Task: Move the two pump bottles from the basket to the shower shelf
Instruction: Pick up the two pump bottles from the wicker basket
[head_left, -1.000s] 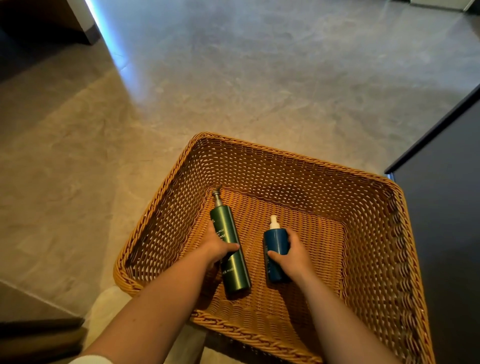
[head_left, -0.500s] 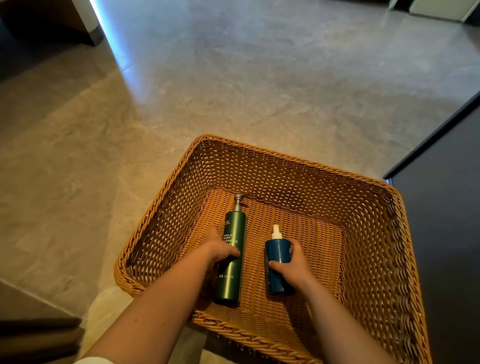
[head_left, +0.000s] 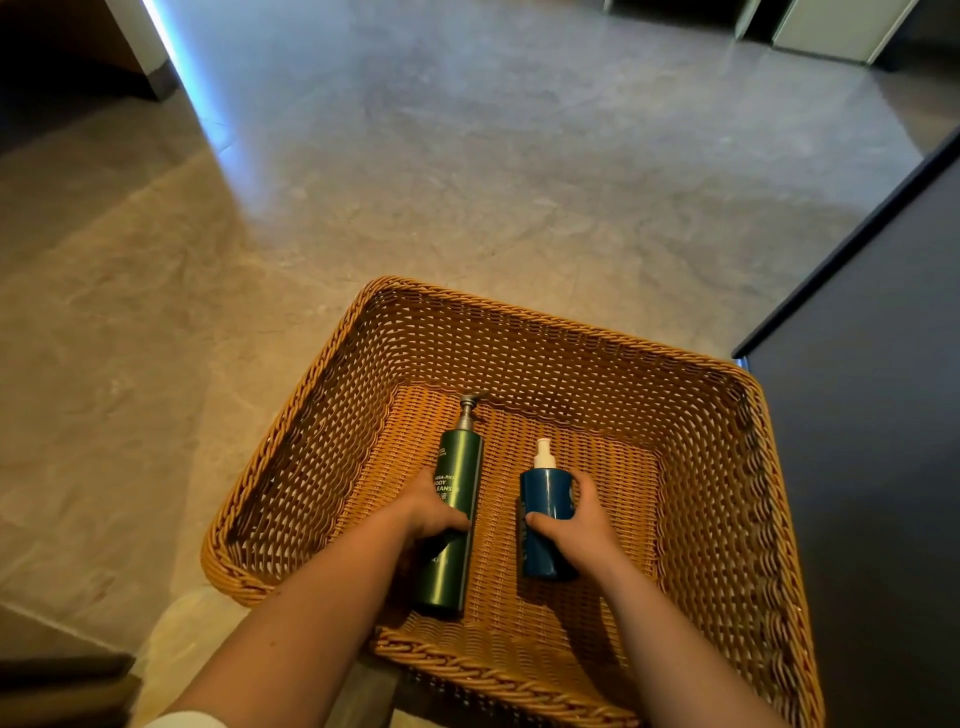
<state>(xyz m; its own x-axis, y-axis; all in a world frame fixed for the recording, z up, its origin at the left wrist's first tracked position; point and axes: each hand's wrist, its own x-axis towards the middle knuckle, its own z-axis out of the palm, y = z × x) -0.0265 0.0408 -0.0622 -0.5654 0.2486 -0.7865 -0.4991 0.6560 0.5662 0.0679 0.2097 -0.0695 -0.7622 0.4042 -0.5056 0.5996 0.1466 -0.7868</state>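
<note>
We are at the very start of the job: both bottles are in the basket (head_left: 519, 332) and nothing has reached a shower shelf, which is not in view here.

Our left hand (head_left: 431, 506) is wrapped around the middle of the tall green bottle (head_left: 454, 499), thumb across the front and the other fingers hidden behind it. That bottle lies along the woven bottom, its grey pump pointing away from us toward the far wall of the basket. Whether it has lifted off the weave we cannot tell.

Our right hand (head_left: 576, 525) is closed around the short blue bottle (head_left: 545, 514), thumb on the near face, fingers curled over the right side. Its white pump top also points away from us. It sits just beside the green one, the two apart with a strip of bare weave between them.

So the grasping looks done, or nearly so. What remains, as we judge it, is everything else: lifting both bottles clear of the basket walls, carrying them to the shower, and setting them on the shelf. The stone floor (head_left: 467, 182) lies beyond the basket, and a dark surface (head_left: 883, 415) runs along its right side.
</note>
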